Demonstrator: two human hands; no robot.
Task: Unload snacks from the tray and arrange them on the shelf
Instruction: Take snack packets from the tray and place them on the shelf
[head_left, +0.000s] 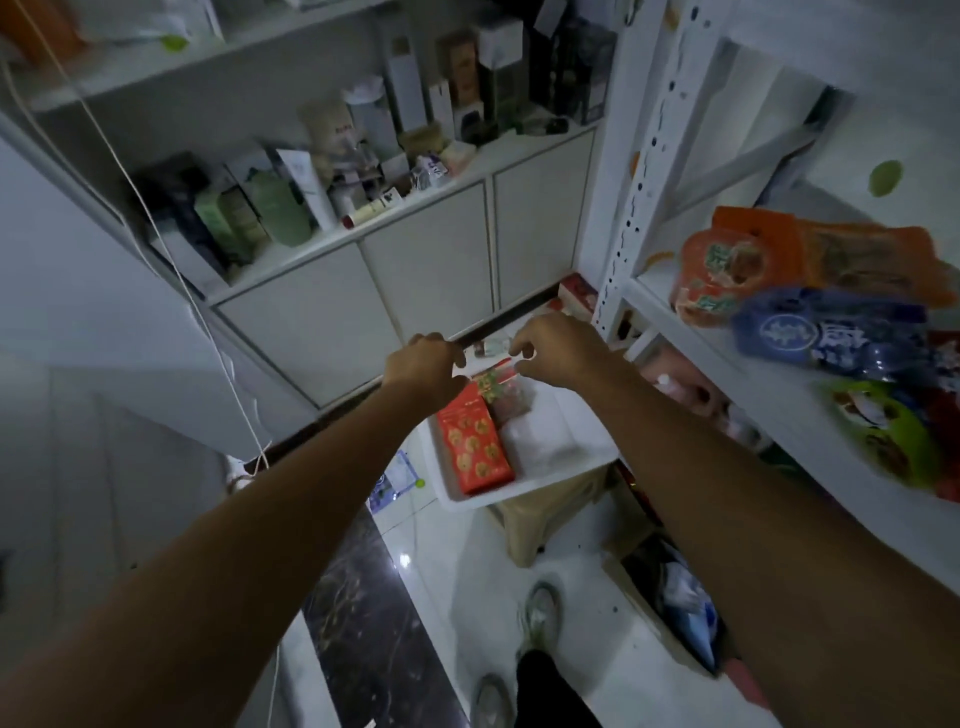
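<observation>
Unloading is under way: the left hand (426, 364) and right hand (556, 348) each pinch an end of a pale packet (488, 354) over the far end of the white tray (498, 496), with a red box (475, 447) at its 6 o'clock. Next, I judge, the packet must swing to 3 o'clock onto the shelf (753, 384) beside the snack bags (831, 332). The packet's label is blurred and the left fingertips are hidden.

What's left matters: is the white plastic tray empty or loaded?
Still loaded: a red patterned box lies in the white plastic tray, beside a clear red-labelled packet that the left hand and right hand pinch.
</observation>
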